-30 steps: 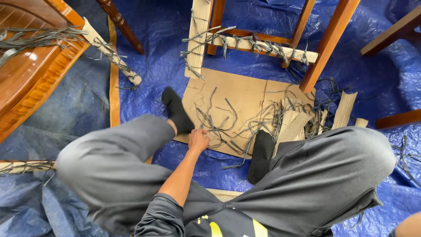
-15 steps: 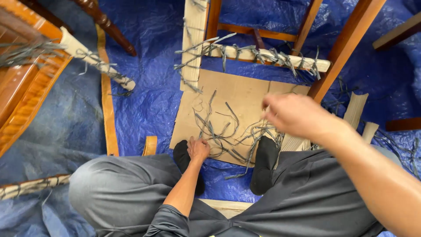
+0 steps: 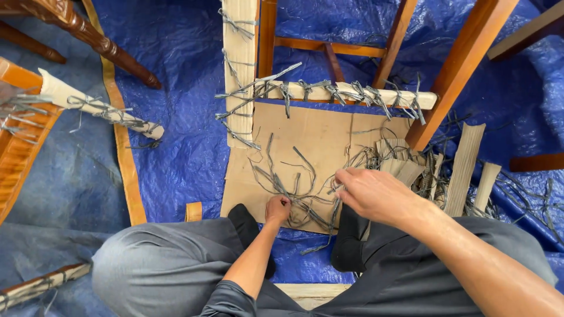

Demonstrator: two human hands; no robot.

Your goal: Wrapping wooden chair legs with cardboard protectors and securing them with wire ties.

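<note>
Both hands touching grey strips, on cardboard

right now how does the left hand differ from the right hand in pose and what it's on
The left hand is closed small, pinching grey cord strands low on the flat brown cardboard sheet beside the black-socked foot. The right hand lies flatter and broader, fingers spread towards the same strands, and it looks bigger, being nearer the camera. Both hands are bare and work in the loose tangle on that sheet.
</note>
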